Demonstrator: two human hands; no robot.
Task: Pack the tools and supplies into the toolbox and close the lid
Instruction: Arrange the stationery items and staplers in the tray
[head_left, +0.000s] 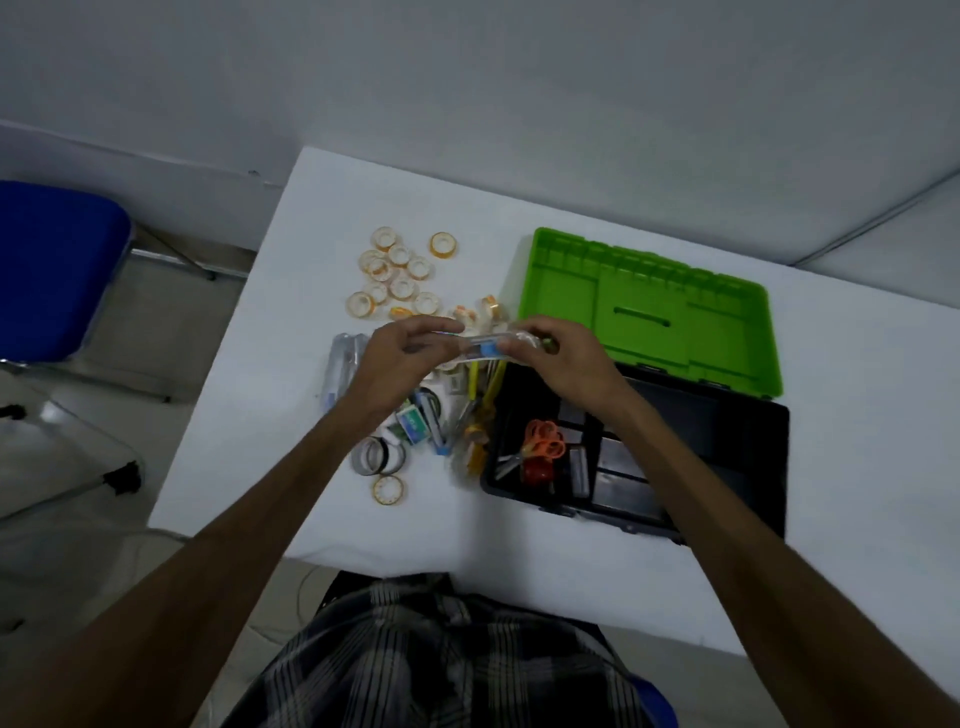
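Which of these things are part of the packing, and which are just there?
Part of the job:
toolbox, green lid open
orange scissors, already inside
small tape rolls
clear packet, held by left hand and right hand

Just there:
blue chair

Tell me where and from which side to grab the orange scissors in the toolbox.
Take the orange scissors by the handle loops, coming straight down from above. They lie flat in a compartment of the black toolbox, loops uppermost and exposed, blades pointing toward the near-left wall, so the walls likely block a sideways approach.
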